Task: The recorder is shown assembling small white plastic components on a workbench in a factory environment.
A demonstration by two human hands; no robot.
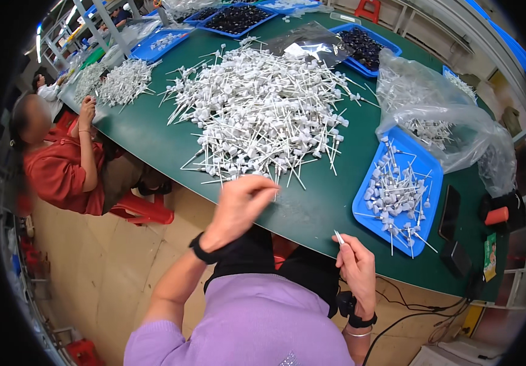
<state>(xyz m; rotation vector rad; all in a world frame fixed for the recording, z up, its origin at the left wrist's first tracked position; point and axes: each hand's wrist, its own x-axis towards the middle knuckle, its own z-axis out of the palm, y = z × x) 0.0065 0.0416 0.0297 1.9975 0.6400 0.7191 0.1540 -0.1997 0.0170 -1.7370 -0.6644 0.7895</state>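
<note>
From the head camera, a left hand (pixel 243 206) with fingers curled inward hovers beside a heap of white sticks (pixel 263 113) on a green table (pixel 159 137); its grip cannot be told. The right hand (pixel 355 262) pinches a white stick (pixel 338 236) near a blue tray (pixel 432 210).

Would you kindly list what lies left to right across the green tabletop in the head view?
Small heap of white stemmed pieces, large heap of similar pieces, blue rectangular plastic tray, flat black slab, yellow-green packet.
</note>
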